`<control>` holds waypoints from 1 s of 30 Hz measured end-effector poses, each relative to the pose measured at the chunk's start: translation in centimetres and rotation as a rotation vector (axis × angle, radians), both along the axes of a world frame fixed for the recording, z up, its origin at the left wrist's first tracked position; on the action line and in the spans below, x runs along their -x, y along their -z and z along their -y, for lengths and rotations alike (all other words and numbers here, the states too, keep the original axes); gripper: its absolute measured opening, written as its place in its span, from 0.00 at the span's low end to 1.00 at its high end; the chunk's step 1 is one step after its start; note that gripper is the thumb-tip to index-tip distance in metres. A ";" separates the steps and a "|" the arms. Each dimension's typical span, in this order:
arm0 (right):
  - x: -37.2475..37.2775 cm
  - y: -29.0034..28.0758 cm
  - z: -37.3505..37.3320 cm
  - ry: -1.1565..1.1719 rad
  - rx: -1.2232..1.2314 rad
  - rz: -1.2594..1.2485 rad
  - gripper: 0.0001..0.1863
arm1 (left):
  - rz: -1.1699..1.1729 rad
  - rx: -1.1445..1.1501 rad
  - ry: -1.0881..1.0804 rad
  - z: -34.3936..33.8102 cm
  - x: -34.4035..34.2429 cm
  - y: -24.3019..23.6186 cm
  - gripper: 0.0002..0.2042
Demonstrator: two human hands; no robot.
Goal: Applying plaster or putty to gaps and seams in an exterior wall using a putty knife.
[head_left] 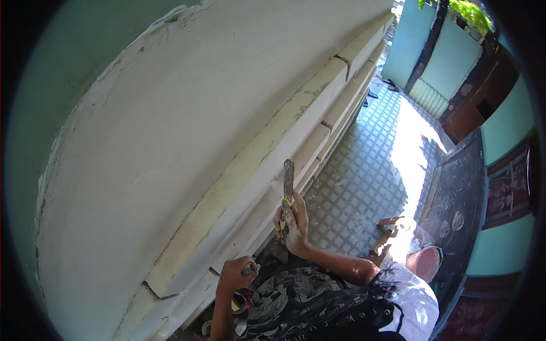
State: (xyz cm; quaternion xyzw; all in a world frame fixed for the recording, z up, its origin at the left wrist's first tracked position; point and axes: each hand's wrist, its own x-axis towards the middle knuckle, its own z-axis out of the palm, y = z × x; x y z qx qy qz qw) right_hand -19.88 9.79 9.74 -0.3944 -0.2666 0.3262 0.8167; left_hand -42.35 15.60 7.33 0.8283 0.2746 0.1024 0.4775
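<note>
My right hand (297,224) is closed around the handle of a putty knife (289,179), its narrow, plaster-stained blade pointing up. The fingers and palm look dusted with pale residue. Lower and to the left, my left hand (233,275) makes a fist around something with a dark, rounded end showing by the thumb; its kind cannot be made out. Both hands are in front of my body, beside stepped mouldings (244,165) that run along the bottom of a pale plastered wall (148,136). Neither hand visibly touches the wall.
A tiled floor (364,153) stretches off to the right, partly sunlit. On it stand a small wooden stool (384,238) and a pinkish bucket (424,262). Below my left hand, a container (242,301) is partly hidden. Green walls and a brown door (483,91) lie beyond.
</note>
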 end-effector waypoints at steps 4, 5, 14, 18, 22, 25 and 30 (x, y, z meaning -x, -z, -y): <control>1.9 -3.2 0.2 -0.013 0.023 -0.166 0.31 | -0.115 -0.142 0.181 -0.9 -0.8 -2.5 0.10; 2.7 -3.4 0.4 0.017 0.018 -0.172 0.31 | -0.119 -0.146 0.211 -1.2 -0.5 -2.7 0.10; 11.5 -3.7 1.0 -0.012 0.085 -0.146 0.34 | -0.016 -0.169 0.353 -4.2 2.3 1.2 0.16; 12.4 -3.4 0.5 -0.036 0.044 -0.095 0.35 | 0.016 -0.096 0.282 -3.7 2.6 1.2 0.17; 14.4 -4.1 0.2 -0.042 -0.101 -0.135 0.36 | 0.025 -0.103 0.244 -3.9 2.8 1.0 0.16; 15.6 -4.6 0.0 -0.026 -0.213 -0.161 0.35 | 0.024 -0.121 0.221 -3.6 2.9 0.4 0.16; 13.9 -6.1 -1.6 0.012 -0.196 -0.394 0.34 | 0.000 -0.157 0.238 -3.8 2.6 0.0 0.15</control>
